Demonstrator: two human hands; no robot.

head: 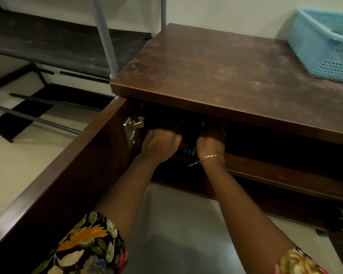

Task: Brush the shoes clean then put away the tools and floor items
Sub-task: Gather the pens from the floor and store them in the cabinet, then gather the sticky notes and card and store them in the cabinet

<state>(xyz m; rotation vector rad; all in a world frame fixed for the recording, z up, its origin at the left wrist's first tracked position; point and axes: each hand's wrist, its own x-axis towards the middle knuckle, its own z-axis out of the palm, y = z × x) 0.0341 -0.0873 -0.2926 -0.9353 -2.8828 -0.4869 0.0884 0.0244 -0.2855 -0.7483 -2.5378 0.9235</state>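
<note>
Fingers of left hand (159,142) and right hand (211,143) vanish inside dark cabinet (226,66).

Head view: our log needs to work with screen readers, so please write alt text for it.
A person's left hand and right hand reach into the dark inside of a brown wooden cabinet whose door stands open on the left; whether they hold anything is hidden. A light blue basket sits on the cabinet top at right.

Your only way in was the gap between cabinet top (236,72) and shelf edge (285,175); the door hinge (134,128) crowded your left hand (160,140).
</note>
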